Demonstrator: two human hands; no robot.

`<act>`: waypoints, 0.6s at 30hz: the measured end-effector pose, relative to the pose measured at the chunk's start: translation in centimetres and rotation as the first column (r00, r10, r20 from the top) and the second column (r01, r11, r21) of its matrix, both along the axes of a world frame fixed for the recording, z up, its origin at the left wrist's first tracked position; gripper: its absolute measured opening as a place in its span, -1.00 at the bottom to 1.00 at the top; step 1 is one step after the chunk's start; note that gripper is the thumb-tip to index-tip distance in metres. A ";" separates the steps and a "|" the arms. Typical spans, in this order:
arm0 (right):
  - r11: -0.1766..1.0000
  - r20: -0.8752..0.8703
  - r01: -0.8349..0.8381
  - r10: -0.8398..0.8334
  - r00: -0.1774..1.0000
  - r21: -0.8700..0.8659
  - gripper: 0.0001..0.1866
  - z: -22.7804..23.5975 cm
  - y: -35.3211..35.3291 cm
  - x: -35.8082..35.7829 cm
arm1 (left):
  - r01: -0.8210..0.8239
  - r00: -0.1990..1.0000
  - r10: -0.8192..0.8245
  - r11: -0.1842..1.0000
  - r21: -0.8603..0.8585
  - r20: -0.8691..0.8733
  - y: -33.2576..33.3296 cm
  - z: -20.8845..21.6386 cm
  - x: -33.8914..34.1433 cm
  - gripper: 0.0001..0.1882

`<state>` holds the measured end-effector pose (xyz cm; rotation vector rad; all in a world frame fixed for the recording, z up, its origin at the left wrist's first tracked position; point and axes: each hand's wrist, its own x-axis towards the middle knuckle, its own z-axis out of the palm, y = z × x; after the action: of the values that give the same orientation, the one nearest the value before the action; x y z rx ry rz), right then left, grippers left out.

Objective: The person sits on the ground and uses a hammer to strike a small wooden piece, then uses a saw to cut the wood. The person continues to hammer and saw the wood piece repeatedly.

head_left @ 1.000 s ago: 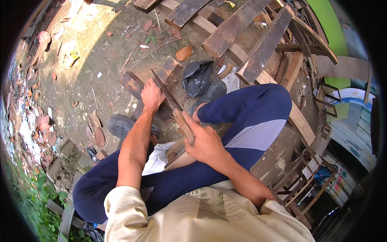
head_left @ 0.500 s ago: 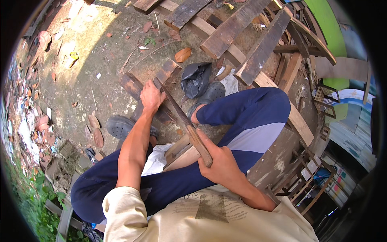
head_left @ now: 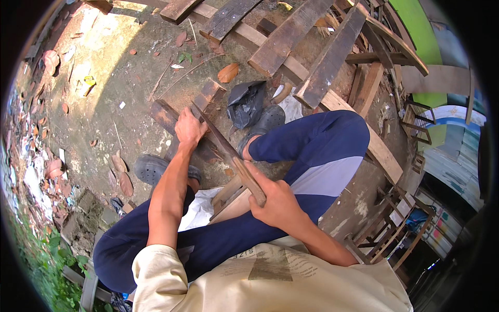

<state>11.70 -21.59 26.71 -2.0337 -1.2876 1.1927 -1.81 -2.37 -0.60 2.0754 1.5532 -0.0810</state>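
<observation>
Chopping step in hand, by my judgement: left hand presses fingers flat on the dark wood block lying on the ground, right hand grips the machete fully closed, so a strike needs the left fingers clear.

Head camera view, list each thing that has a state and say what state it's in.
Long knife: gripped by its wooden handle, blade angled down onto the wood.
Dark wood piece: lying on the ground, pinned down.
Left hand: pressing the wood.
Right hand: closed around the handle.
</observation>
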 end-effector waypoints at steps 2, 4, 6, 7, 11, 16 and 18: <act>0.986 0.074 -0.029 0.042 0.996 -0.164 -0.24 -5.6 6.6 -0.8 | 0.007 1.000 -0.006 1.000 -0.029 0.014 -0.1 -0.4 -0.1 -0.33; 0.987 0.153 -0.075 0.097 0.983 -0.143 -0.25 -10.9 12.0 -1.6 | 0.017 0.996 -0.013 0.999 -0.045 0.085 0.1 -1.6 -0.7 -0.31; 0.984 0.143 -0.095 0.117 0.983 -0.154 -0.22 -9.7 9.7 -1.8 | 0.029 0.997 -0.025 0.999 -0.045 0.080 0.7 -2.7 -1.3 -0.28; 0.981 0.141 -0.100 0.124 0.982 -0.166 -0.20 -7.9 8.3 -1.7 | 0.027 0.998 -0.024 0.998 -0.057 0.052 0.7 -2.1 -1.1 -0.29; 0.989 -0.045 -0.047 0.041 0.998 -0.138 -0.01 2.1 -0.9 -0.2 | -0.021 1.000 0.022 0.998 -0.058 0.019 0.2 0.0 -0.5 -0.35; 0.978 0.189 -0.158 0.183 0.965 -0.139 -0.16 -8.7 8.8 -1.9 | 0.023 0.994 -0.007 0.989 -0.144 0.109 1.3 -1.4 -1.0 -0.42; 0.989 0.142 -0.101 0.117 0.983 -0.110 -0.19 -10.9 10.0 -0.6 | 0.032 0.996 -0.024 0.995 -0.089 0.081 1.4 -0.7 -0.3 -0.45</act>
<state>11.08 -11.55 15.81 -2.1858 -1.4526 1.1970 -2.08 -1.00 -1.26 2.0057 1.4468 -0.0767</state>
